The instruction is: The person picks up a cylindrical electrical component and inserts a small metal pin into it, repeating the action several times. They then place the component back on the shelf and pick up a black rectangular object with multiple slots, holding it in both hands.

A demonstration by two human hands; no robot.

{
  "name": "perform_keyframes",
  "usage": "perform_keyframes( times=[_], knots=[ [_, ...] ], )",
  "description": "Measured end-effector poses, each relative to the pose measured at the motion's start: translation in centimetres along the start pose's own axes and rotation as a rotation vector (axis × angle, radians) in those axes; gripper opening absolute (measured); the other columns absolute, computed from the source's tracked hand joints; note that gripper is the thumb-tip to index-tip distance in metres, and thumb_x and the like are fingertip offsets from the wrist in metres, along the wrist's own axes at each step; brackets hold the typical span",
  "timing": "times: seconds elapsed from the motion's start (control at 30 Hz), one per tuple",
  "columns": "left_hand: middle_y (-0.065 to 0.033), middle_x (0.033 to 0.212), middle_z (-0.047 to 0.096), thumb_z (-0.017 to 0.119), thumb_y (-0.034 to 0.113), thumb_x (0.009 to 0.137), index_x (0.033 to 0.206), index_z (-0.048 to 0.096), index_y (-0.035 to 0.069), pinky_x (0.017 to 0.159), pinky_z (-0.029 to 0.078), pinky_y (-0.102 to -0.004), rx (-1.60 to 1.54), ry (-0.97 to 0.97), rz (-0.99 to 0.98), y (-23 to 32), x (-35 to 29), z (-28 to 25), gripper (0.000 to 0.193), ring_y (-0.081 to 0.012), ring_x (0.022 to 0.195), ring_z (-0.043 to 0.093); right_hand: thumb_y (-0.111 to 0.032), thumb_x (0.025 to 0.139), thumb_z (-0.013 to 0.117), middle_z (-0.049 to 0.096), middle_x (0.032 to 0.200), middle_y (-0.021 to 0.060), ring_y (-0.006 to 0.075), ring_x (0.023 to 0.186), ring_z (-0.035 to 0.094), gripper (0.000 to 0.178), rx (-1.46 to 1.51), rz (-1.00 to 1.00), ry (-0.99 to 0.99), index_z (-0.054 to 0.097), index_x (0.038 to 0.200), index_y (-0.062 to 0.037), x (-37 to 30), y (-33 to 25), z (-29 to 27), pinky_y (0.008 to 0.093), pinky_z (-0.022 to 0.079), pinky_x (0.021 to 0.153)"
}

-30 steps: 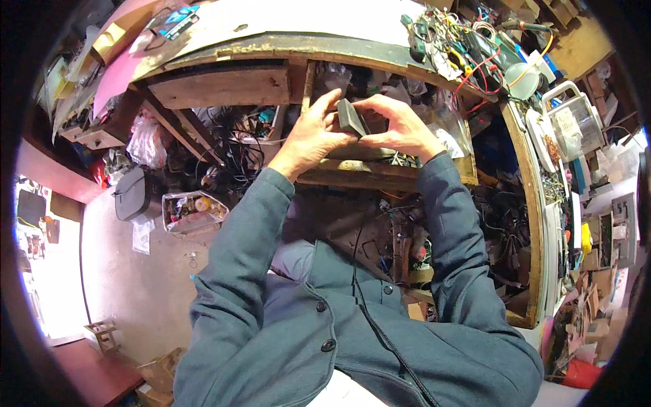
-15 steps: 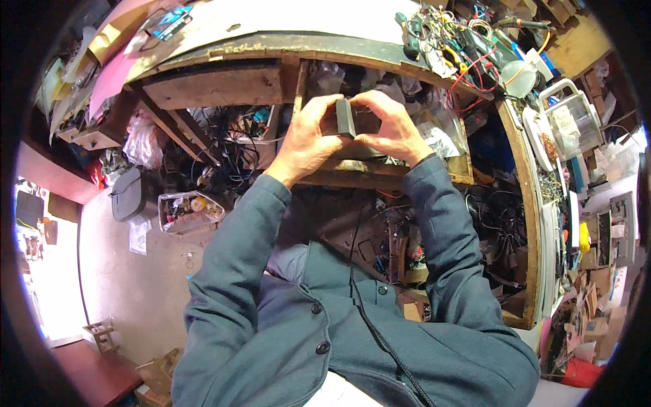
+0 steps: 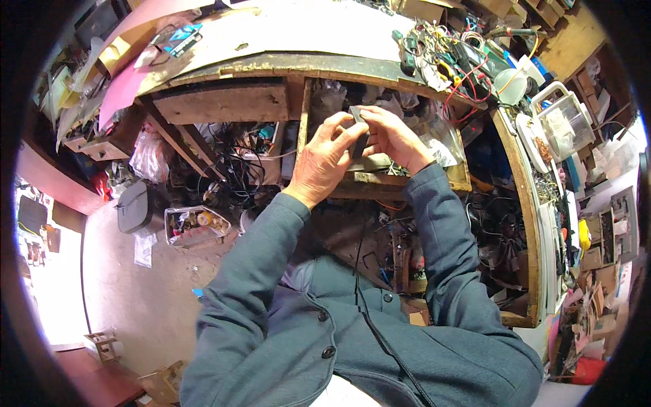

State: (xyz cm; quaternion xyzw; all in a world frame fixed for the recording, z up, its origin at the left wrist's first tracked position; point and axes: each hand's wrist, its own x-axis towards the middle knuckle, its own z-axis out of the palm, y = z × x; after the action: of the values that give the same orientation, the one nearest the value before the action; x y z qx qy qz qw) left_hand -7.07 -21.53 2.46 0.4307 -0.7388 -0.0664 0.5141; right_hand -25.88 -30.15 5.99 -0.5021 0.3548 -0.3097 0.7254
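Between my two hands is a slim, dark rectangular object (image 3: 360, 146), tilted and seen nearly edge-on; its exact kind does not show. My left hand (image 3: 320, 163) grips it from the left, with bent fingers lying across its near side. On the right my right hand (image 3: 397, 140) holds it too, its fingers curled round the far end. Both hands are raised in front of an open wooden drawer (image 3: 303, 129) of the bench, which has clear plastic bags (image 3: 331, 96) inside. Parts of the object are hidden behind my fingers.
A workbench with a white top (image 3: 305, 34) runs across the front. Tangled wires and test leads (image 3: 447, 57) lie at its right end, near a clear plastic container (image 3: 566, 125). On the floor at left stand a grey bin (image 3: 135, 207) and a box of small items (image 3: 196, 226).
My left hand has shifted right and its fingers now cross the object. The object has turned and sits slightly lower and farther right. The view has moved a little.
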Motion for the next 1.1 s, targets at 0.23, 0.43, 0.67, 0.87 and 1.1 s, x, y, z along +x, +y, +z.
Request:
perform_keyframes(
  times=[0.23,0.43,0.67,0.87,1.1],
  knots=[
    [-0.0159,0.133,0.056,0.061,-0.005,0.085,0.149,0.045,0.021,0.085,0.059,-0.0416,-0.017,-0.014,-0.075,-0.3,0.0,0.0,0.071,-0.0319,0.101,0.069,-0.015,0.094,0.070,0.071,0.093,0.0047,0.0145,0.077,0.072,0.024,0.117,-0.159,0.020,0.066,0.114,-0.0042,0.8,0.7,-1.3,0.0312,0.062,0.067],
    [-0.0218,0.129,0.064,0.066,0.012,0.098,0.159,0.024,0.000,0.086,0.060,-0.0349,-0.719,-0.199,-0.674,-1.9,1.4,-1.1,0.074,-0.0245,0.105,0.070,-0.012,0.092,0.072,0.072,0.101,0.0073,0.0173,0.082,0.073,0.028,0.055,-0.196,0.024,0.067,0.117,-0.0007,0.8,0.6,-0.4,0.0307,0.061,0.070],
    [-0.0231,0.132,0.061,0.077,0.018,0.093,0.157,0.025,-0.005,0.085,0.058,-0.0323,-0.725,-0.257,-0.669,-2.6,1.4,-0.9,0.086,-0.0214,0.108,0.068,-0.012,0.093,0.073,0.070,0.111,0.0081,0.0170,0.092,0.071,0.034,-0.089,-0.224,0.045,0.065,0.124,0.0000,0.8,1.0,0.3,0.0325,0.062,0.076],
    [-0.0169,0.118,0.069,0.084,0.024,0.086,0.153,0.033,-0.007,0.082,0.058,-0.0299,-0.465,-0.193,-0.615,-2.5,1.3,-0.6,0.090,-0.0182,0.095,0.070,-0.007,0.090,0.072,0.069,0.115,0.0080,0.0145,0.096,0.069,0.048,-0.217,-0.204,-0.002,0.059,0.136,-0.0032,0.1,0.4,0.7,0.0296,0.061,0.081],
    [-0.0087,0.095,0.071,0.088,0.026,0.077,0.134,0.057,-0.005,0.076,0.057,-0.0302,-0.010,-0.122,-0.408,-3.6,1.2,0.7,0.072,-0.0146,0.083,0.068,0.003,0.087,0.068,0.070,0.111,0.0064,0.0125,0.095,0.068,0.055,-0.357,-0.362,-0.102,0.056,0.141,-0.0009,1.1,1.6,0.0,0.0285,0.059,0.084]
  ],
)
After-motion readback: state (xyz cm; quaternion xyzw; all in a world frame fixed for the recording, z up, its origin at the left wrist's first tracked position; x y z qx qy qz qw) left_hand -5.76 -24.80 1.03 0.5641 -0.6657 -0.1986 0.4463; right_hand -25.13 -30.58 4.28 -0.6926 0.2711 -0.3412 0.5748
